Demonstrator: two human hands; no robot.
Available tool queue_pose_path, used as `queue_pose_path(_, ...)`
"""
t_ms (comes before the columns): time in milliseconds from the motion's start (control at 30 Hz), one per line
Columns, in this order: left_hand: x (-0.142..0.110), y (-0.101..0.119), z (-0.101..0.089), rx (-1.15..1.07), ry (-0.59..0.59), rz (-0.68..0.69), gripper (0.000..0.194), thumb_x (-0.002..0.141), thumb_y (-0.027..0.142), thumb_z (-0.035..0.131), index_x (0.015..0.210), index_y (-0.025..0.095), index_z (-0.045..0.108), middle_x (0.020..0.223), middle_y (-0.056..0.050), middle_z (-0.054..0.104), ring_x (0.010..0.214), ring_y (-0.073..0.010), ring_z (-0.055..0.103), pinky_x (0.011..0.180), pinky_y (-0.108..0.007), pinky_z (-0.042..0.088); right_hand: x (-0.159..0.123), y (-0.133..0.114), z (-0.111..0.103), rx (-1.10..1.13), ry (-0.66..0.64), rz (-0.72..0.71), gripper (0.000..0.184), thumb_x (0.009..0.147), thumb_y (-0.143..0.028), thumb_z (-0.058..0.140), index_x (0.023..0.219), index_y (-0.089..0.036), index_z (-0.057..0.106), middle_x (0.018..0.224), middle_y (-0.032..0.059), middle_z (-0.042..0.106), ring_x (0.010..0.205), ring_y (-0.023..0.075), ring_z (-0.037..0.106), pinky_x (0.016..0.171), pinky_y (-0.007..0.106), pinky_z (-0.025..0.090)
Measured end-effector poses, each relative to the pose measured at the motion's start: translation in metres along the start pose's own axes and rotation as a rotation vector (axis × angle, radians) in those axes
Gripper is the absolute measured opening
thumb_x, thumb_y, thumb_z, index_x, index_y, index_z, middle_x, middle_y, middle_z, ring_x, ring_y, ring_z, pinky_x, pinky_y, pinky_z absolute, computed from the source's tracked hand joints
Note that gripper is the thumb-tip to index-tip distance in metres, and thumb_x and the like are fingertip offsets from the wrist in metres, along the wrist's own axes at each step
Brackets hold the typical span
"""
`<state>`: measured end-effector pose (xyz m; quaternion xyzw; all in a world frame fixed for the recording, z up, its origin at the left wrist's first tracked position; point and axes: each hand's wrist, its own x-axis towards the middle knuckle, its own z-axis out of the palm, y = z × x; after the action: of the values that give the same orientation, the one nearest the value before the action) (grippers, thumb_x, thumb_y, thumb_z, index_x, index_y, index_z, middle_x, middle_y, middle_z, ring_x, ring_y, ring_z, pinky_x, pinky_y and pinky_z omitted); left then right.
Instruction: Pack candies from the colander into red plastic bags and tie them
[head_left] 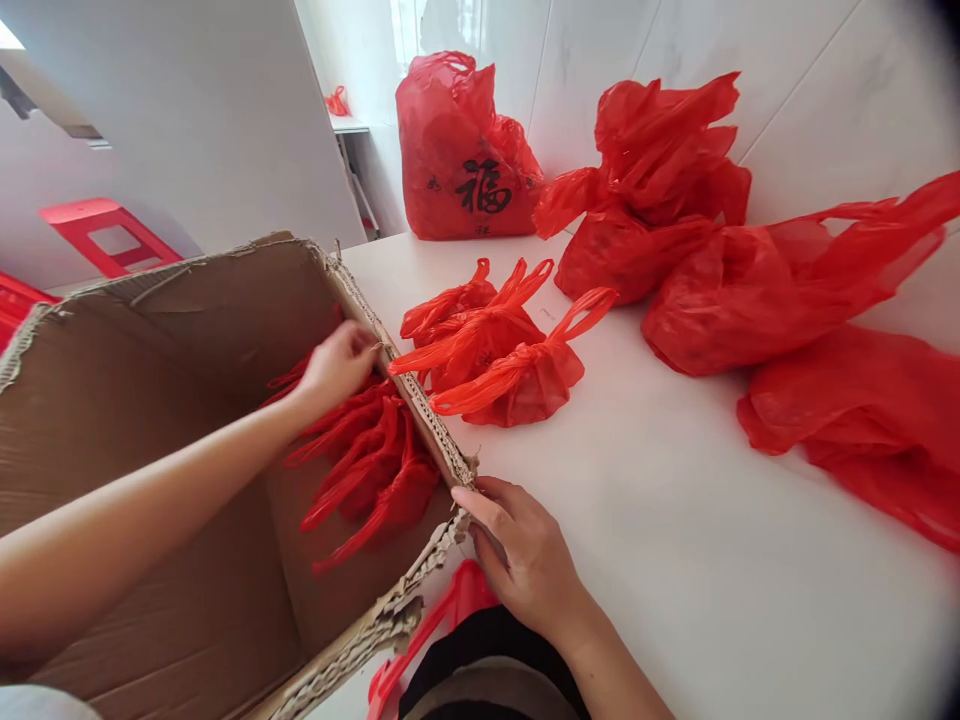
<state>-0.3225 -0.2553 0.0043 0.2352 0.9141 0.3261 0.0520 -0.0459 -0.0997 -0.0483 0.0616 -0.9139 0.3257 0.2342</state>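
Note:
My left hand (339,366) reaches into an open cardboard box (187,330), fingers curled on the tied red bags (371,460) stacked against its right wall. What the fingers grip is partly hidden. My right hand (517,550) rests on the box's torn near corner at the white table (675,560) edge, fingers bent against the cardboard. Two small tied red bags (495,350) lie on the table just right of the box.
Larger loose red plastic bags (720,270) lie along the back and right of the table. One full bag with black characters (465,150) stands against the tiled wall. A red stool (105,235) is at far left. Another red stool (442,630) shows below the box.

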Motion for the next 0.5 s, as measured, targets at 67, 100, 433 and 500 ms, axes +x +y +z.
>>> queue_pose_path(67, 0.009, 0.041, -0.020, 0.006, 0.219, 0.127, 0.031, 0.099, 0.032, 0.040, 0.125, 0.015, 0.043, 0.107, -0.007, 0.056, 0.092, -0.0166, 0.050, 0.084, -0.033, 0.042, 0.000, 0.000, 0.000, -0.005, 0.008, 0.000, 0.051, 0.091, -0.010, 0.049, 0.137, -0.031, 0.049, 0.123, 0.0081, 0.060, 0.103, 0.0200, 0.061, 0.086, 0.037, 0.055)
queue_pose_path(100, 0.010, 0.061, -0.024, 0.006, 0.257, 0.199, 0.031, 0.099, 0.032, 0.039, 0.125, 0.016, 0.043, 0.106, -0.007, 0.057, 0.090, -0.0158, 0.050, 0.081, -0.031, 0.041, 0.000, 0.000, 0.001, -0.009, 0.010, -0.003, 0.051, 0.090, -0.010, 0.049, 0.137, -0.031, 0.050, 0.123, 0.0080, 0.061, 0.103, 0.0198, 0.061, 0.086, 0.036, 0.055)
queue_pose_path(433, 0.015, 0.169, 0.048, 0.183, -0.312, 0.580, 0.027, 0.074, 0.043, 0.069, 0.070, 0.016, 0.064, 0.085, -0.008, 0.068, 0.097, -0.0323, 0.063, 0.084, -0.042, 0.045, -0.002, -0.001, -0.001, -0.050, -0.002, -0.001, 0.055, 0.090, -0.008, 0.048, 0.141, -0.030, 0.046, 0.122, 0.0082, 0.061, 0.101, 0.0195, 0.061, 0.085, 0.036, 0.055)
queue_pose_path(500, 0.015, 0.165, 0.030, 0.113, -0.393, 0.599, 0.029, 0.083, 0.046, 0.060, 0.082, 0.018, 0.067, 0.088, -0.006, 0.070, 0.091, -0.0273, 0.066, 0.080, -0.038, 0.049, -0.003, -0.001, -0.001, -0.042, -0.009, 0.001, 0.055, 0.090, -0.009, 0.047, 0.141, -0.030, 0.046, 0.120, 0.0078, 0.062, 0.100, 0.0195, 0.061, 0.084, 0.036, 0.055)
